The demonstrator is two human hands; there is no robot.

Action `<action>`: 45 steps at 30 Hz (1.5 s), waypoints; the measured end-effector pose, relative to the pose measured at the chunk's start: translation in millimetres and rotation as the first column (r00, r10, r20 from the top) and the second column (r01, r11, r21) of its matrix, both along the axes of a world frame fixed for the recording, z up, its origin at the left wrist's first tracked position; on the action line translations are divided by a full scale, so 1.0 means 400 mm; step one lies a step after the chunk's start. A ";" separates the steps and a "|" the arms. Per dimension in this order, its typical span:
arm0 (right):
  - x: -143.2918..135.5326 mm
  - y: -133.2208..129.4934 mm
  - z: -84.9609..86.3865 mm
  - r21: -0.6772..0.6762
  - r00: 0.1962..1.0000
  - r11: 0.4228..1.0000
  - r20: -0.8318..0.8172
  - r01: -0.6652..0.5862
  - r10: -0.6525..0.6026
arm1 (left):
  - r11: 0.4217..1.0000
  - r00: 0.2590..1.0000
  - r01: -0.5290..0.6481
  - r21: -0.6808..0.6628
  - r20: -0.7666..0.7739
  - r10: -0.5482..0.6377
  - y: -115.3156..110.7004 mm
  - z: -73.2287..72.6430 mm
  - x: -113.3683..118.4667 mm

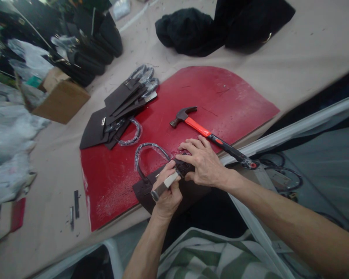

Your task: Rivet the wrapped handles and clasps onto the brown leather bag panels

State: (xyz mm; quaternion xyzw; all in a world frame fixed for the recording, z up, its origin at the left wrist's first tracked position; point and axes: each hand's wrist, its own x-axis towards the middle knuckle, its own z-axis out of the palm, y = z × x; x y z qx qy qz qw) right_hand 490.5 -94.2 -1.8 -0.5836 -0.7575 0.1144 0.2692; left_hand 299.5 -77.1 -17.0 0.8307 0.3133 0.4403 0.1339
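Observation:
A dark brown leather piece (142, 190) with a plastic-wrapped looped handle (136, 157) lies at the near edge of the red board (110, 193). My left hand (168, 193) is closed around a tool with a pale band and a dark, metal-ended grip (162, 190), its far end against the leather. My right hand (202, 162) presses on the far end of the leather piece, fingers bent over it. Beyond my right hand lies a claw hammer (197, 127) with a red and black handle.
Stacked brown leather pieces with wrapped handles (125, 97) sit on the board's far left. A cardboard box (64, 100), plastic-wrapped items (11, 135) and black bags (90, 46) fill the left. Black cloth (189, 31) lies at the back; a white frame (302, 120) stands right.

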 end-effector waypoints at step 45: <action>0.005 0.009 0.004 -0.033 0.999 0.999 -0.034 0.001 -0.002 | 0.990 0.997 0.006 -0.139 -0.075 -0.016 0.028 0.033 0.021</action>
